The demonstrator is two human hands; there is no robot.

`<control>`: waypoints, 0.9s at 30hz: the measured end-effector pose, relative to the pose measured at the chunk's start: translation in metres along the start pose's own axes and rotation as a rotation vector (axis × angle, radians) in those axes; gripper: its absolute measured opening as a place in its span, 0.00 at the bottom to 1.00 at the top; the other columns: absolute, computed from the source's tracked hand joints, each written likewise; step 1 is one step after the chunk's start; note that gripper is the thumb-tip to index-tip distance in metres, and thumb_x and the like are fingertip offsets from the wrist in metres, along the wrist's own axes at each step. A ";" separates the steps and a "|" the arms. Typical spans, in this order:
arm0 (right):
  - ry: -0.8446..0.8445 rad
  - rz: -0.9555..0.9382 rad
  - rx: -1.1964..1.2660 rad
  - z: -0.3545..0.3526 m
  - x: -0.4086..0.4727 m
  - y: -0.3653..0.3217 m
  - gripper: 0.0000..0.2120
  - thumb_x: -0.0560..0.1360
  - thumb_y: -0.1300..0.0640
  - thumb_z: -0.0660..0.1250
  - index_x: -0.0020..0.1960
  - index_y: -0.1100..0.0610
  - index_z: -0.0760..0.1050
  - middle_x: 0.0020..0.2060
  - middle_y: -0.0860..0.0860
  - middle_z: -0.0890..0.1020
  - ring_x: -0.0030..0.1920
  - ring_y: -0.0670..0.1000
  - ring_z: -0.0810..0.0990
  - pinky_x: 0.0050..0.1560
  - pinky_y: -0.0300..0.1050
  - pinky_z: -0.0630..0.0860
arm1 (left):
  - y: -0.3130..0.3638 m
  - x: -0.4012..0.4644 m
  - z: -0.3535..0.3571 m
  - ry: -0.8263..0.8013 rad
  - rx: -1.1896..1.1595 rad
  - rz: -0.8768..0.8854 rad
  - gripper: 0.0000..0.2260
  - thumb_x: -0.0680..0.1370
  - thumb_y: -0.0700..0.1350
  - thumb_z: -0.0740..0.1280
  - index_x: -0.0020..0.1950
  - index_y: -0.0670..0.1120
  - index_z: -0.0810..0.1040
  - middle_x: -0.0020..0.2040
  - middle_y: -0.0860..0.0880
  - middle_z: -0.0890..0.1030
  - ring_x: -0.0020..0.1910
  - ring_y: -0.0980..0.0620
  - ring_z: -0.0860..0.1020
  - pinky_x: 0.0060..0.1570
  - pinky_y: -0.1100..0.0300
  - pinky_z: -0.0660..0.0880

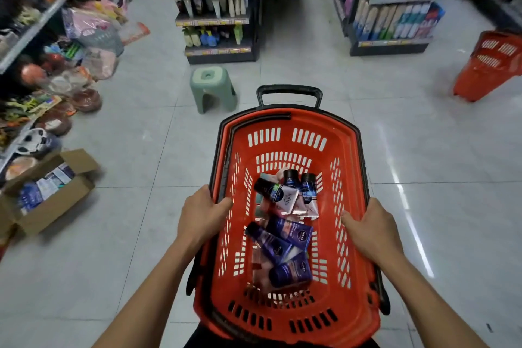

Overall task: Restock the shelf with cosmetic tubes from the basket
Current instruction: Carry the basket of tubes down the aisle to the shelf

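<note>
Both bare forearms reach forward and slightly inward, one on each side of the red shopping basket (pixel 350 167). The left hand (pixel 202 213) clasps the basket's left rim, fingers curled over the edge to the inside, thumb lying along the outside. The right hand (pixel 371 227) takes the right rim the same way, its grip closed over the edge. Both wrists are nearly straight, knuckles up.
</note>
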State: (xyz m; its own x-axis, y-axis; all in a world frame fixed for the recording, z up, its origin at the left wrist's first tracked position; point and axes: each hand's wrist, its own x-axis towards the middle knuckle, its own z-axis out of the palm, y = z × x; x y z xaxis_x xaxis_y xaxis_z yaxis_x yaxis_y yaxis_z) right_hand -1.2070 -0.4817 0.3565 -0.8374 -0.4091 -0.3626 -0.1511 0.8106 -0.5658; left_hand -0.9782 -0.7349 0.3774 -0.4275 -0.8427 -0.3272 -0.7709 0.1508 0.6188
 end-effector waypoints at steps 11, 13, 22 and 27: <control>0.010 0.027 0.037 -0.045 0.116 -0.023 0.23 0.77 0.40 0.68 0.63 0.55 0.69 0.49 0.50 0.80 0.39 0.49 0.81 0.35 0.42 0.75 | 0.092 0.098 0.030 -0.013 0.027 0.023 0.21 0.77 0.63 0.70 0.60 0.49 0.74 0.48 0.52 0.85 0.39 0.52 0.86 0.48 0.51 0.84; 0.012 0.029 0.031 -0.046 0.138 -0.032 0.23 0.77 0.39 0.68 0.62 0.55 0.68 0.49 0.50 0.80 0.39 0.50 0.82 0.37 0.43 0.76 | 0.102 0.120 0.033 -0.016 0.023 0.017 0.20 0.77 0.62 0.70 0.59 0.49 0.74 0.48 0.52 0.85 0.40 0.52 0.85 0.47 0.53 0.84; 0.039 0.026 -0.001 -0.042 0.254 -0.112 0.24 0.77 0.39 0.68 0.62 0.54 0.68 0.47 0.48 0.78 0.36 0.45 0.79 0.32 0.40 0.72 | 0.140 0.260 0.024 -0.041 -0.004 0.046 0.21 0.77 0.63 0.69 0.60 0.49 0.75 0.47 0.53 0.85 0.39 0.53 0.85 0.46 0.54 0.84; 0.045 0.022 -0.016 -0.036 0.322 -0.181 0.24 0.77 0.38 0.68 0.64 0.54 0.69 0.47 0.47 0.77 0.37 0.46 0.78 0.33 0.40 0.72 | 0.165 0.352 -0.005 -0.049 -0.012 0.045 0.21 0.76 0.64 0.69 0.61 0.51 0.74 0.49 0.53 0.85 0.40 0.53 0.85 0.45 0.55 0.83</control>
State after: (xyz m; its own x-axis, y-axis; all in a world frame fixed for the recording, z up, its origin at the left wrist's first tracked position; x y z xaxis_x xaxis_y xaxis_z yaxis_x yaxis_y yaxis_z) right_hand -1.4678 -0.7455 0.3687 -0.8635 -0.3722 -0.3404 -0.1409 0.8260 -0.5459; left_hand -1.2539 -1.0092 0.3676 -0.4841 -0.8089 -0.3335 -0.7448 0.1810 0.6423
